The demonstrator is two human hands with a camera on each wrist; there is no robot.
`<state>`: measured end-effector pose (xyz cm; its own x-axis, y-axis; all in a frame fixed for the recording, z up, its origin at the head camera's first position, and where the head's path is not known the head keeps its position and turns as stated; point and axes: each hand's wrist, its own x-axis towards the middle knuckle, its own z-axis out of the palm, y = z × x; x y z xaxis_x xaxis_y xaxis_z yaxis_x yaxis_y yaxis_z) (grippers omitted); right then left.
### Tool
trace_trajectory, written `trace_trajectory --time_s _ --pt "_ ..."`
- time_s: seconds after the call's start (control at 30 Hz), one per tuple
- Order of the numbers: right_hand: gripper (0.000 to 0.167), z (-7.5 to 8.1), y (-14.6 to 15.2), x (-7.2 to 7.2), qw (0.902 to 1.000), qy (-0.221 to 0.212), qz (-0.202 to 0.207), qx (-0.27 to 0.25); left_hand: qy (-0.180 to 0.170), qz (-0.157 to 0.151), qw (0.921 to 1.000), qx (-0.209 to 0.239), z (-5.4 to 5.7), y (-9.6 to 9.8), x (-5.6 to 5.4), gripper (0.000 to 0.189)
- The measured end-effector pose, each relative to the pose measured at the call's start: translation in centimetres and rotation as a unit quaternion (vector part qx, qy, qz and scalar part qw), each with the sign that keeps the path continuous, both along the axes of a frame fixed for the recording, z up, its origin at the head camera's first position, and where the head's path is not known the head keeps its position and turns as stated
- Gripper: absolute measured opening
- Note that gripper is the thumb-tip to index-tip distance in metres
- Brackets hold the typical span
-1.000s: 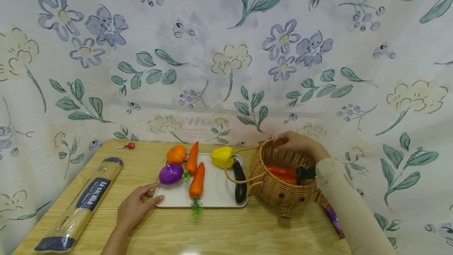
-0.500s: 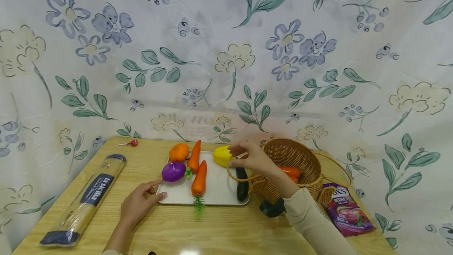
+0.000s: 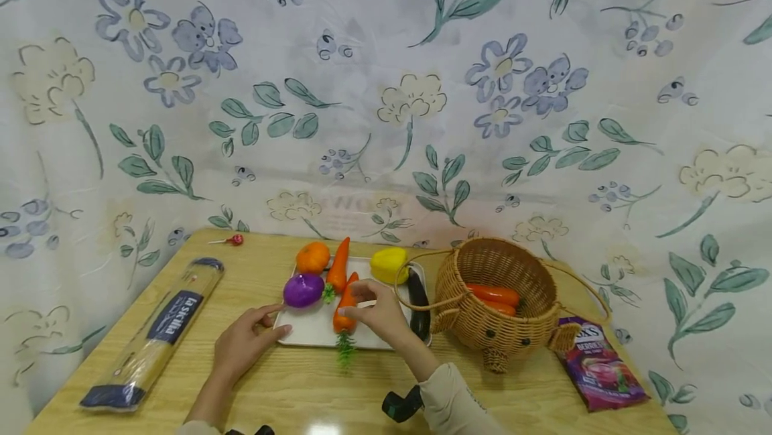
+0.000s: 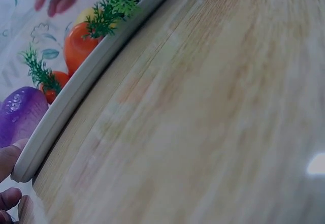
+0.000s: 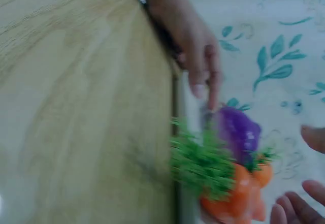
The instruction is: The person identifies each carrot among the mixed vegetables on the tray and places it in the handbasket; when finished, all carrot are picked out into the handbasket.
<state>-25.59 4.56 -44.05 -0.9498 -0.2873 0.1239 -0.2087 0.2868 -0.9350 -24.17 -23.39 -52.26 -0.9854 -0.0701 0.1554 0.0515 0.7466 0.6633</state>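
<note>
On the white tray (image 3: 376,340), my left hand (image 3: 244,344) holds the near left corner, thumb at the rim (image 4: 40,142). My right hand (image 3: 382,314) hovers over the nearer carrot (image 3: 344,321), fingers spread and partly covering it. In the right wrist view the fingers (image 5: 299,211) stand apart from the carrots. Another carrot (image 3: 339,271), a round purple vegetable (image 3: 303,291) and an orange pumpkin (image 3: 313,258) lie to the left. At the tray's right are a yellow pepper (image 3: 389,265) and a dark eggplant (image 3: 418,287).
A wicker basket (image 3: 476,331) with a face and loop handles stands right of the tray, holding long red-orange vegetables (image 3: 494,295). Beyond it lies a purple snack bag (image 3: 603,371). A spaghetti pack (image 3: 157,334) and a lollipop (image 3: 235,240) lie left. A patterned sheet (image 3: 386,120) hangs behind.
My right hand has come out from over the basket and moved left, past the yellow pepper and eggplant, to the nearer carrot. My left hand stays at the tray's corner.
</note>
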Motion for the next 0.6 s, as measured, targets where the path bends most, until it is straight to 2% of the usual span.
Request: trace_trajectory --time_s 0.13,0.3,0.47,0.6 --pt "0.046 -2.3 -2.0 -0.1 0.9956 0.005 -0.092 -0.012 -0.004 0.001 1.0 0.0 -0.1 0.0 -0.1 0.057" --pt "0.052 -3.9 -4.2 -0.4 0.9833 0.012 -0.181 -0.006 -0.011 0.001 0.9999 0.001 -0.1 0.0 -0.1 0.058" --pt "0.058 -4.7 -5.5 -0.7 0.9701 0.007 -0.243 0.006 -0.013 0.003 0.9999 0.001 -0.1 0.1 -0.2 0.057" --pt "0.061 -5.1 -6.2 -0.9 0.9631 0.004 -0.269 0.015 -0.013 0.001 0.9999 0.0 0.0 0.0 -0.2 0.057"
